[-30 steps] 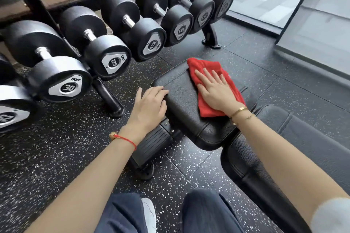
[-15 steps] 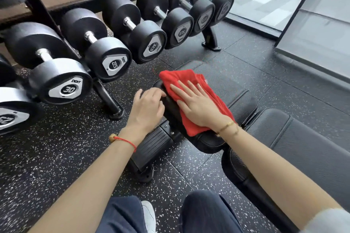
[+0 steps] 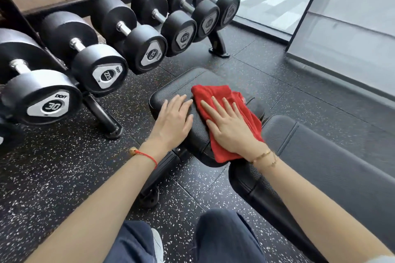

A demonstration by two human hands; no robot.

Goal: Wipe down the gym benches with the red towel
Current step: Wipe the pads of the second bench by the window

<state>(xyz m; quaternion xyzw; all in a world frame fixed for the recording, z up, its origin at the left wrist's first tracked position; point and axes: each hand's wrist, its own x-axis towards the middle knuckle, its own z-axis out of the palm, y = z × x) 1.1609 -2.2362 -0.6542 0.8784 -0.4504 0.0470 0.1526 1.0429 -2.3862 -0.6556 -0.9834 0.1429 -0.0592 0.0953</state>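
The red towel [image 3: 215, 95] lies spread on the black seat pad [image 3: 183, 83] of the gym bench. My right hand [image 3: 230, 128] presses flat on the towel, fingers straight and spread. My left hand [image 3: 174, 121] rests flat on the near left part of the same pad, right beside the towel's edge. The bench's longer back pad [image 3: 320, 156] stretches away to the right of my right forearm. The towel's lower end hangs over the pad's near edge.
A dumbbell rack [image 3: 102, 113] with several black dumbbells [image 3: 100, 70] stands close on the left. The bench's foot [image 3: 149, 196] rests on the speckled rubber floor [image 3: 53, 177]. Glass panels [image 3: 352, 23] run along the right. My knees [image 3: 224, 237] are at the bottom.
My right hand slid the towel left to the pad's near corner, then back toward the pad's middle. My left hand shifted from gripping the pad's left edge to lying flat on top.
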